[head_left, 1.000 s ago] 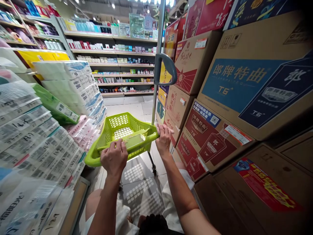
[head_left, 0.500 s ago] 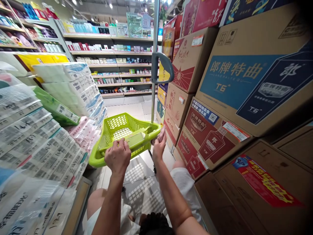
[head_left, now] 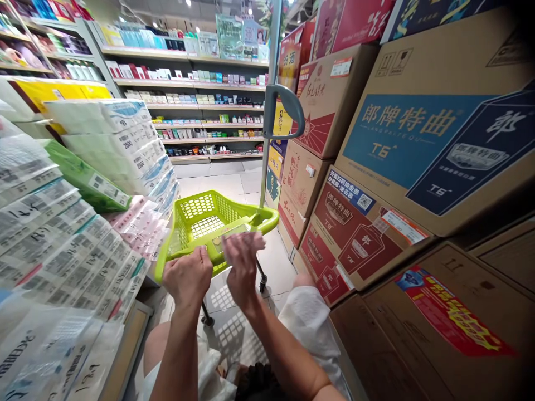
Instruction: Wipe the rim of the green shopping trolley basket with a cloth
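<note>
In front of me is a lime-green plastic shopping basket [head_left: 200,211] with perforated walls, and no goods show inside it. It sits on a stand with thin legs and black casters [head_left: 208,321]. My left hand [head_left: 188,277] is closed over the basket's near rim, left of its middle. Beside it, my right hand [head_left: 243,264] is over the near side by the flat panel on the rim. Its fingers look stretched out and a little blurred, with nothing seen in them; whether they touch the rim I cannot tell.
A metal pole [head_left: 273,55] with a grey loop handle [head_left: 288,111] rises at the basket's right corner. Stacked cartons [head_left: 401,122] line the right. Tissue packs [head_left: 83,234] are piled on the left. Stocked shelves [head_left: 192,86] stand beyond the tiled floor [head_left: 213,181].
My right hand has left the basket's right corner and moved left along the near side. My left hand has shifted slightly left and down, still on the rim. The view has shifted slightly.
</note>
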A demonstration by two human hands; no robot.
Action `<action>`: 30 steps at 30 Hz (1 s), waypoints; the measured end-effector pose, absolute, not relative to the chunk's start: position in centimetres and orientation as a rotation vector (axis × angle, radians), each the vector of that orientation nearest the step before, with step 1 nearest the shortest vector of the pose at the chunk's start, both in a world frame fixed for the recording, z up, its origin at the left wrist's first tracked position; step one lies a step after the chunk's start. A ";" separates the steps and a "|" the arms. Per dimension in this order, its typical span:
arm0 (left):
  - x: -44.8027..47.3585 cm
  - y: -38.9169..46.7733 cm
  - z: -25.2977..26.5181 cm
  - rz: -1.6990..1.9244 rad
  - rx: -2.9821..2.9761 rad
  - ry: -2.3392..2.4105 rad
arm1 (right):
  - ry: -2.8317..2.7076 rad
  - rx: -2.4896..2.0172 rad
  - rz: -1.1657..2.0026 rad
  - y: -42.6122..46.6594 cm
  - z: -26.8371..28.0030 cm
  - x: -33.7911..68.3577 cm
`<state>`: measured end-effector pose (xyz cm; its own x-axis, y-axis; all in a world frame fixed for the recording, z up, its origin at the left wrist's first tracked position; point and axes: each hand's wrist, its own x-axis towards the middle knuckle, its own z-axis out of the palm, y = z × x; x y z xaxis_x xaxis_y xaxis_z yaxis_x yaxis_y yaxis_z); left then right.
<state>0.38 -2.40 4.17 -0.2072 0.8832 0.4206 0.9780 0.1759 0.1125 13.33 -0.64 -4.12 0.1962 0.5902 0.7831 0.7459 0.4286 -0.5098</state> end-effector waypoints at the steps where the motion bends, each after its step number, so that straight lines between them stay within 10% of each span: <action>1: 0.5 -2.4 4.1 -0.526 -1.816 -2.173 | -1.558 -1.222 -0.190 -0.9 -3.9 13.3; 22: 3.7 -3.3 2.0 -1.208 -2.186 -1.834 | -2.197 -1.615 0.158 4.8 7.8 19.9; 30: 0.3 -2.1 1.2 -1.428 -2.137 -1.940 | -1.886 -1.446 0.123 4.9 4.4 20.7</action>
